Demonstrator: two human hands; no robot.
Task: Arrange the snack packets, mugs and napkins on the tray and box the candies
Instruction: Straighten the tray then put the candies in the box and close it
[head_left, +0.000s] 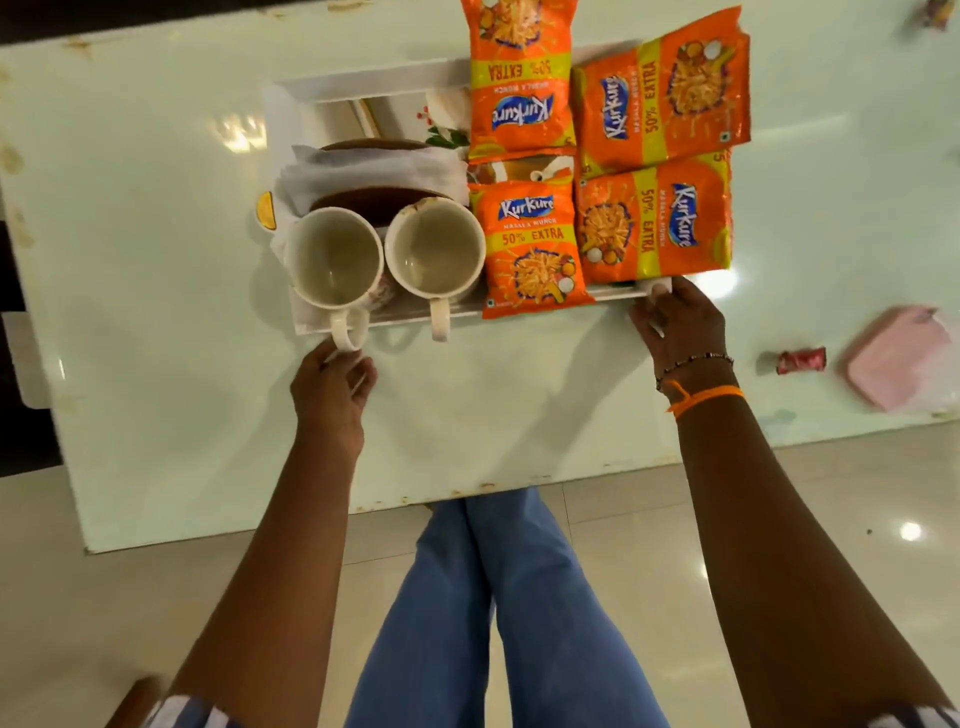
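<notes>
A: Pinching the handle of the left mug (334, 255), the left grip (332, 387) has its fingers closed around the loop that sticks out over the tray's near rim. What sits around it?

B: Just right of that grip, the second mug (435, 248) stands touching the first, its handle also pointing at the person. Beyond both mugs lie folded white napkins (374, 169) over a dark round dish (374, 202); I cannot tell what the dish is.

A: And the right grip (675, 325)?

B: It is closed on the near right corner of the white tray (358, 83), thumb on top of the rim. Directly beyond it lie four orange snack packets (655, 221), overlapping one another and filling the tray's right half; the farthest one hangs over the far rim.

A: Can the printing be read?

B: Yes. Each says "Kurkure", "Masala Munch" and "50% EXTRA" on a yellow band. Three lie turned sideways or upside down.

A: Anything on the counter (156, 260) outside the tray?

B: To the right of the right grip, well apart, lies a red-wrapped candy (800, 360), and farther right a pink box (901, 358), blurred. Another wrapped sweet (941, 11) sits at the far right corner.
</notes>
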